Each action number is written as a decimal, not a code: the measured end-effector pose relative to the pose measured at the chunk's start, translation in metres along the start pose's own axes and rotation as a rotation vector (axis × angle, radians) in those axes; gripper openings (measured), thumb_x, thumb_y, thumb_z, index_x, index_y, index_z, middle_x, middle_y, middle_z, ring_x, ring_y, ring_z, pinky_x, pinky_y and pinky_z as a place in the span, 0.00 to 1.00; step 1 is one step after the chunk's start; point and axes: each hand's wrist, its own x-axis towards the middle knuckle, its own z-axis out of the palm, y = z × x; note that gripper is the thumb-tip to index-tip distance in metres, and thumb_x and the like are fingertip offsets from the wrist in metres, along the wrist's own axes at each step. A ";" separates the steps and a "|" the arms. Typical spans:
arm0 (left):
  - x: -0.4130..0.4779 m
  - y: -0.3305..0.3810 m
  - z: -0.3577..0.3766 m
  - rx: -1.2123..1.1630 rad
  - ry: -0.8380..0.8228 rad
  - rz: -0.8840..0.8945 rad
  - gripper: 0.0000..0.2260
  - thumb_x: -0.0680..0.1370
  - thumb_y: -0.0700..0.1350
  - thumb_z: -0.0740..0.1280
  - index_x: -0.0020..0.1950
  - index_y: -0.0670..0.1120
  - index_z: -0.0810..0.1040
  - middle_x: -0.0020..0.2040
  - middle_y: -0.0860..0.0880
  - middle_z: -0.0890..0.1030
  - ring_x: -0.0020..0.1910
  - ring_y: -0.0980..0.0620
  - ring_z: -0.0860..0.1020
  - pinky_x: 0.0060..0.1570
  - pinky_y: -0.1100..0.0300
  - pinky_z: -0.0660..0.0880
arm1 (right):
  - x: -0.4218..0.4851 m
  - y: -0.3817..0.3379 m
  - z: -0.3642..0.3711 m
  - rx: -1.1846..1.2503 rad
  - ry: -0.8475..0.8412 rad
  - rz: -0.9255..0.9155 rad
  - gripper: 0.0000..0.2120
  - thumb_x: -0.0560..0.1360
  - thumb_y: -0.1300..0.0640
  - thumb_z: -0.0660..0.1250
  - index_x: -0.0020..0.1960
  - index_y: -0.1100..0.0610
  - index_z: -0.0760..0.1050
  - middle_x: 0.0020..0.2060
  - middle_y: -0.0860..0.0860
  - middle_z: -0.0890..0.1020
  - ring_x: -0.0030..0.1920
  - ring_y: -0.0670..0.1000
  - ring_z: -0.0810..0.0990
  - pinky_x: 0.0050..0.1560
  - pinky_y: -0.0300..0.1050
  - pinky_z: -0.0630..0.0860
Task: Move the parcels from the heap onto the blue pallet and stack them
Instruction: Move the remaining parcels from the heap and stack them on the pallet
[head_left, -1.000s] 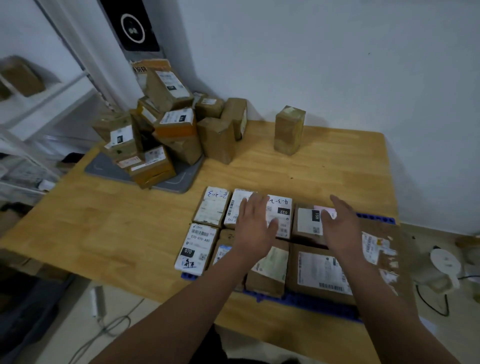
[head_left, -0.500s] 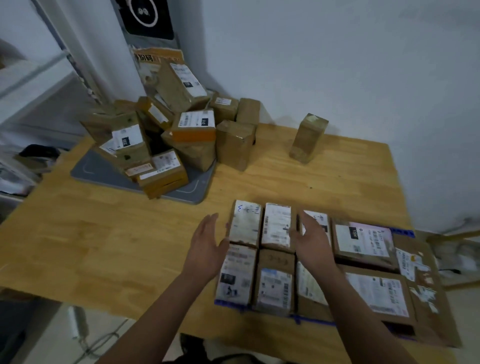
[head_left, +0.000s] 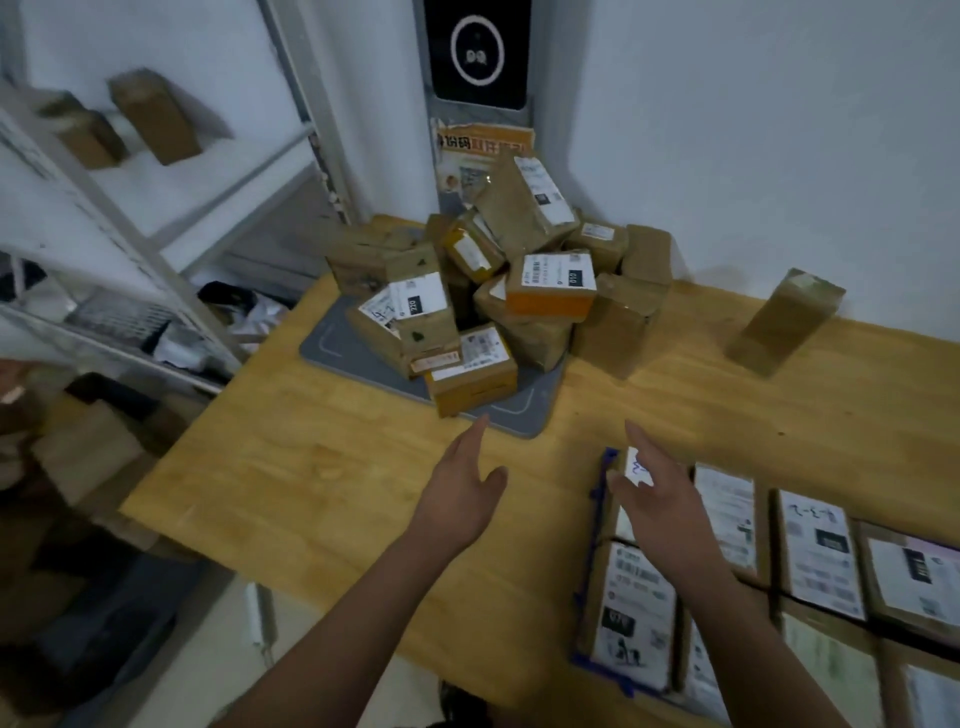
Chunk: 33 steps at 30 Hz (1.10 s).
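Brown cardboard parcels, most wrapped in clear tape and wearing white barcode labels, are sitting in a loose heap (head_left: 488, 291) at the far side of the wooden table (head_left: 322, 483), tumbled at all angles on a grey mat (head_left: 524, 410) against the wall. One parcel in the heap is showing an orange side (head_left: 549, 304) under a label marked 010; another near the front edge (head_left: 470, 371) is lying tilted with its label up. A single brown parcel (head_left: 784, 319) is standing apart on the table to the right, leaning slightly.

Near the right edge of the head view, a flat layer of labelled parcels (head_left: 727, 519) is lying side by side on the blue pallet (head_left: 597, 493), of which only thin strips of the rim are showing along the left side.

Both hands are reaching forward over the table, empty. The left hand (head_left: 462, 493) is hovering above bare wood just short of the grey mat, fingers together and extended, thumb spread out. The right hand (head_left: 660, 499) is hovering over the near-left corner of the pallet layer, fingers loosely extended and gripping nothing; whether it is touching the parcel beneath is unclear.

White metal shelving (head_left: 156, 218) at the left is holding two more brown boxes (head_left: 156, 117).
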 end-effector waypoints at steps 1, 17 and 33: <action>-0.002 -0.003 -0.003 -0.007 0.022 -0.017 0.29 0.81 0.49 0.62 0.80 0.54 0.53 0.78 0.51 0.59 0.75 0.50 0.62 0.68 0.56 0.66 | 0.001 -0.001 0.002 0.012 -0.013 -0.002 0.28 0.81 0.56 0.62 0.78 0.45 0.57 0.76 0.43 0.61 0.76 0.47 0.60 0.73 0.48 0.63; 0.077 -0.080 -0.075 -0.235 0.068 -0.153 0.25 0.81 0.47 0.64 0.77 0.51 0.61 0.74 0.49 0.67 0.66 0.48 0.73 0.62 0.52 0.72 | 0.033 -0.048 0.093 0.026 0.060 0.180 0.28 0.80 0.57 0.64 0.76 0.45 0.61 0.74 0.44 0.67 0.71 0.48 0.68 0.67 0.48 0.69; 0.212 -0.137 -0.132 -0.453 0.081 -0.208 0.13 0.83 0.46 0.59 0.67 0.46 0.72 0.63 0.39 0.77 0.63 0.37 0.74 0.61 0.46 0.72 | 0.113 -0.097 0.190 -0.149 0.009 0.340 0.28 0.80 0.53 0.64 0.77 0.45 0.58 0.73 0.51 0.69 0.64 0.52 0.76 0.54 0.44 0.73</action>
